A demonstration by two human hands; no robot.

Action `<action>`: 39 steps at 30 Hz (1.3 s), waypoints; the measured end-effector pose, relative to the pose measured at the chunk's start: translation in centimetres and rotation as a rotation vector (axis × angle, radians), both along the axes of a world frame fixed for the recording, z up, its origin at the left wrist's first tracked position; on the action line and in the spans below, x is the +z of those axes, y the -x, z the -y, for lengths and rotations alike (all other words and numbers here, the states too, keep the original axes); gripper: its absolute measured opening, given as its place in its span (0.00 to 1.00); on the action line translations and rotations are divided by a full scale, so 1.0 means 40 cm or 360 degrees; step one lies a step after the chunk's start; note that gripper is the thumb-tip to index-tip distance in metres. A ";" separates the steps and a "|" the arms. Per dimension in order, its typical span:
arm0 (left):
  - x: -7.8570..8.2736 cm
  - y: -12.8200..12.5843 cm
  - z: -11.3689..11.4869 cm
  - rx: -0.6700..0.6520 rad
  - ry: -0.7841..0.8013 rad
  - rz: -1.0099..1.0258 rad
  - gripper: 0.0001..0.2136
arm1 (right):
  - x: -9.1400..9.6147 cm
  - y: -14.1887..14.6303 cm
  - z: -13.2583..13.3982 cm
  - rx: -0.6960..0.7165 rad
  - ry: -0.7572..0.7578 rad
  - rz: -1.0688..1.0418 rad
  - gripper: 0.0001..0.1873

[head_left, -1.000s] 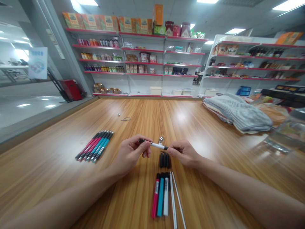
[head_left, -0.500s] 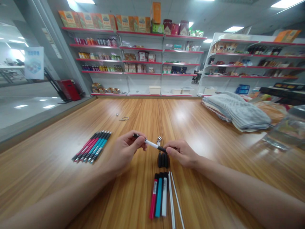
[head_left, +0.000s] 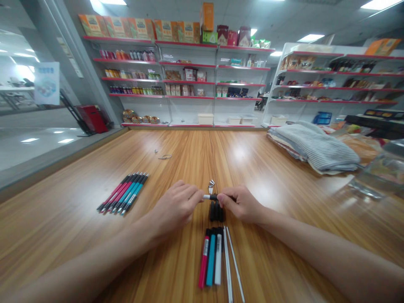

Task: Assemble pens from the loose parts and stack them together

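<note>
Our left hand (head_left: 177,205) and right hand (head_left: 243,204) pinch the pen (head_left: 211,197), likely light and stiff, best held at its 2 ends.

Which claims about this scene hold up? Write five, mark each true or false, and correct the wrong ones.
1. The white-and-black pen is in the grip of both the left hand and the right hand. True.
2. The striped cloth lies left of the left hand. False: it lies off to the right, beyond the right hand.
3. The blue barrel lies between the pink barrel and white barrel. True.
4. The thin white rods lie left of the pink barrel. False: they lie right of the white barrel.
5. The pen group includes pink and blue. True.
</note>
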State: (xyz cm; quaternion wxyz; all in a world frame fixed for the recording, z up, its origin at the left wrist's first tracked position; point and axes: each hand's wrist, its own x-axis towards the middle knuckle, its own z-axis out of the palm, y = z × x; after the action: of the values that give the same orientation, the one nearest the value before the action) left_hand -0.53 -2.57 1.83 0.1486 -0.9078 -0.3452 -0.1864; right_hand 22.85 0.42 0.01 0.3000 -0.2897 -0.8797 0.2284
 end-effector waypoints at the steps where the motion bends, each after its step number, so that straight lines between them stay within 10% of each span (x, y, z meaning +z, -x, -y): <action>1: -0.004 -0.005 0.004 0.0021 0.0053 0.0003 0.10 | -0.001 -0.001 -0.001 0.0002 -0.0108 0.0040 0.20; 7: -0.002 -0.021 0.021 0.0147 0.0545 0.0277 0.11 | 0.007 -0.006 0.004 0.0027 -0.0785 0.0208 0.17; 13: 0.015 -0.016 0.010 0.0150 0.1131 0.0410 0.17 | 0.014 -0.012 0.005 0.0064 -0.0927 0.0248 0.10; 24: -0.028 -0.028 0.015 0.0036 0.0227 0.0130 0.11 | 0.000 -0.002 0.006 -0.0083 -0.0417 0.0060 0.17; 39: -0.013 -0.037 0.027 -0.0028 0.0243 0.0129 0.07 | 0.006 0.001 0.021 0.0013 -0.0408 0.0060 0.16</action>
State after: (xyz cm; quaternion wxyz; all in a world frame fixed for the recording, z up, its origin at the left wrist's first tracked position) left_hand 0.96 -3.66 1.32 0.0631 -0.9112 -0.3561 -0.1975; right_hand 22.83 -0.41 0.26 0.3170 -0.2498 -0.9083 0.1097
